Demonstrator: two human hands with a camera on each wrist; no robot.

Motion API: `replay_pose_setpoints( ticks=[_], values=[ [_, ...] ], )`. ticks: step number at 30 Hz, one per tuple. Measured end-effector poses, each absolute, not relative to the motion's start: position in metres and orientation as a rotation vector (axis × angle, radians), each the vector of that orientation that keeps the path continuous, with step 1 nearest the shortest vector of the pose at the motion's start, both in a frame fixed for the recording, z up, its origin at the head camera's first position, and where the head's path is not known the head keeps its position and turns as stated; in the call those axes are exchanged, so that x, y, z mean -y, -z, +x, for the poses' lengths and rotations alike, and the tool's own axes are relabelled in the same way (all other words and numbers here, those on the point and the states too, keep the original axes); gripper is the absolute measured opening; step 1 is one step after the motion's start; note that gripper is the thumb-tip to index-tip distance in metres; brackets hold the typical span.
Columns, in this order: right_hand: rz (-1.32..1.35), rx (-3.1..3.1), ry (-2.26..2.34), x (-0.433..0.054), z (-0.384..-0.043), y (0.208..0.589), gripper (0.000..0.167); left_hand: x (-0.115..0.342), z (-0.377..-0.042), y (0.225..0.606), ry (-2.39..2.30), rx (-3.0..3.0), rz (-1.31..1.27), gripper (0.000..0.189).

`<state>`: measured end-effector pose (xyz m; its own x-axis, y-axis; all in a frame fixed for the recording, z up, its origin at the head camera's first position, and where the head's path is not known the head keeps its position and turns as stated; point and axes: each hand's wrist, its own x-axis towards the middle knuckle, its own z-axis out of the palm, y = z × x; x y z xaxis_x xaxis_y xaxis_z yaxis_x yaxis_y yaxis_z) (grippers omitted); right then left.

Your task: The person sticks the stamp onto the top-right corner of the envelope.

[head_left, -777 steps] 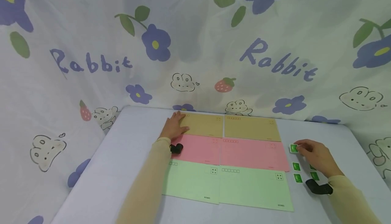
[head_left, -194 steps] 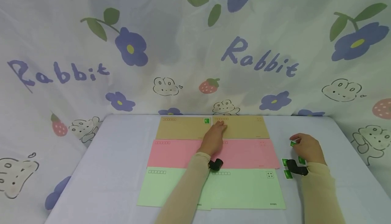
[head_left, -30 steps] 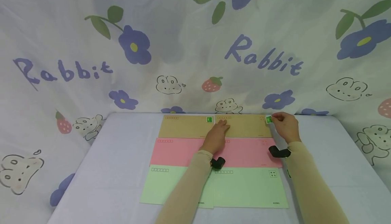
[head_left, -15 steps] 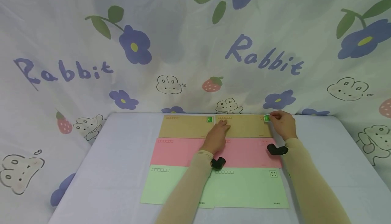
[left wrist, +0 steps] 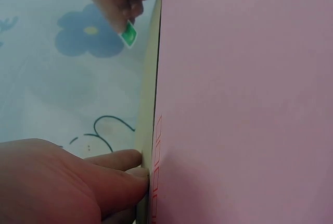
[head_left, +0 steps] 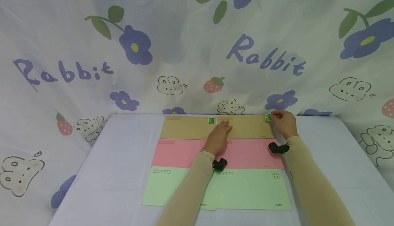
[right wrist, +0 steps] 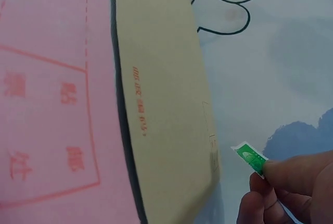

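My right hand (head_left: 285,124) pinches a green stamp (head_left: 267,117) with a white edge over the upper right corner of the right brown envelope (head_left: 246,128). In the right wrist view the stamp (right wrist: 251,157) sits tilted between thumb and finger, seemingly just off the paper. My left hand (head_left: 217,137) rests with extended fingers on that envelope's upper left part. In the left wrist view the thumb of the left hand (left wrist: 67,182) lies at the brown envelope's edge. A green stamp (head_left: 211,120) lies on the left brown envelope's (head_left: 187,128) upper right corner.
Two pink envelopes (head_left: 249,155) lie in the middle row, two green envelopes (head_left: 252,191) in the front row. My right forearm covers the area right of them, where only a sliver of a stamp shows. A printed cloth backdrop (head_left: 184,48) rises behind the table.
My right hand brought a stamp from the right side to the right brown envelope's corner, shifting slightly left and away over the last second. My left hand stays put.
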<state>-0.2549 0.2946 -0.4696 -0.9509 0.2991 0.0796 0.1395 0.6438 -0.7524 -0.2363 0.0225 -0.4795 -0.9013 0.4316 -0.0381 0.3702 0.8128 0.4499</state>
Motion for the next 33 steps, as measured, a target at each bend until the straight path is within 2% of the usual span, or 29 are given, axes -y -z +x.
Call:
replay_pose_setpoints(
  ticks=[33],
  values=[
    [-0.308,2.746,-1.137,-0.2978,-0.2636,0.4781,0.028,-0.0231,-0.2354,0.4769,-0.707,-2.845,0.621,0.048]
  ],
)
